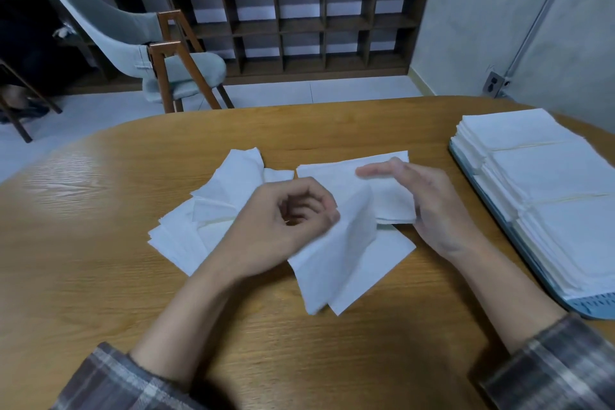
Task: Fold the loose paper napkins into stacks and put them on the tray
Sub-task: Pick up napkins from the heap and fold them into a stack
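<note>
Late stage: folded stacks (549,176) fill the tray (595,308), while loose napkins (199,226) remain on the worktop (100,243) (left hand (293,213) grip pinches one napkin (339,260); right hand (429,203) flat, fingers straight, over a folded pile (326,173)).

The left hand (286,213) is curling its fingers, its grip pinching a napkin (336,260). The right hand (429,206) is lying flat and blurred, fingers pointing toward ten o'clock.

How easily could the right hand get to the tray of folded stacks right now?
Probably yes: the right hand is open at the folded napkin. The tray lies to its right on the same table, with only bare wood between them, so nothing seems to block the way.
</note>
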